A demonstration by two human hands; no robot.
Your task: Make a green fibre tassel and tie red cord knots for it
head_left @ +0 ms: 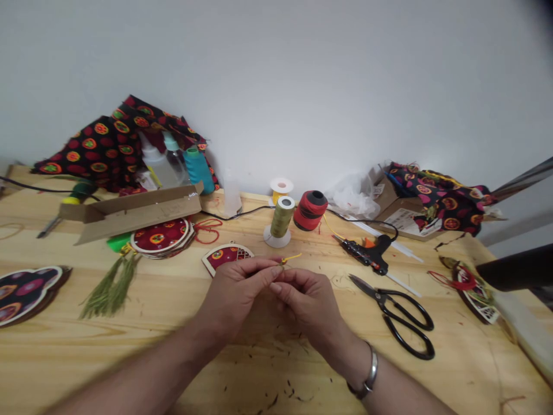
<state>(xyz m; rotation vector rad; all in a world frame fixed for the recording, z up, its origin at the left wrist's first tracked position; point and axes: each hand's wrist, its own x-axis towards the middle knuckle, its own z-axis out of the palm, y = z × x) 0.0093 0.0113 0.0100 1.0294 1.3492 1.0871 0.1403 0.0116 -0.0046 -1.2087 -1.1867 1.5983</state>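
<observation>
L hand (235,297) and R hand (307,302) sit low over the wooden table (129,369), fingertips together at centre, w/ a thin yellow cord (292,257) clamped btw L thumb + index, its end poking out to the right. R fingers curl in against L's (can't tell if they're gripping the cord too). Silver bangle (369,372) on R wrist.

Beside R hand, on the table: black-handled scissors (400,314), then hot glue gun (367,253) w/ white glue stick (404,284) just past them. To the left: olive tassels (110,288). Just ahead of L hand: wooden ornament w/ red fabric (224,256), stack of round ornaments (161,237) further left.

Further on: olive thread spool (281,218), red + black spool (310,210). Far edge: cardboard lid (129,214), plastic bottles (158,164), patterned fabric (99,144) against the white wall (302,86).
</observation>
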